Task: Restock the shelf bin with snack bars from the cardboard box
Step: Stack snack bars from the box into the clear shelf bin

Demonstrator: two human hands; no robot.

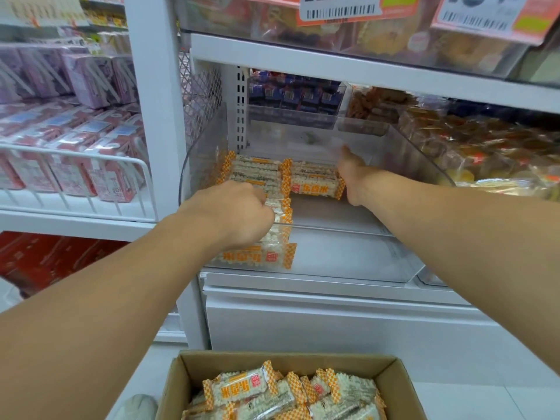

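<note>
A clear plastic shelf bin (348, 256) sits on the white shelf in front of me. Snack bars in white and orange wrappers (257, 172) lie stacked along its left and back. My left hand (233, 213) reaches over the bin's front left, fingers closed on snack bars (278, 213) at the front stack. My right hand (353, 177) is deeper in the bin, pressed against the right end of the back row of bars (315, 180); its fingers are hidden. The cardboard box (181, 380) stands open below, with several more bars (272, 392) inside.
A neighbouring bin of brown and orange wrapped snacks (485, 153) sits to the right. Blue packets (297, 95) fill a bin behind. Pink boxed goods (69, 165) sit behind a wire rail on the left shelf. Price tags (342, 7) hang above.
</note>
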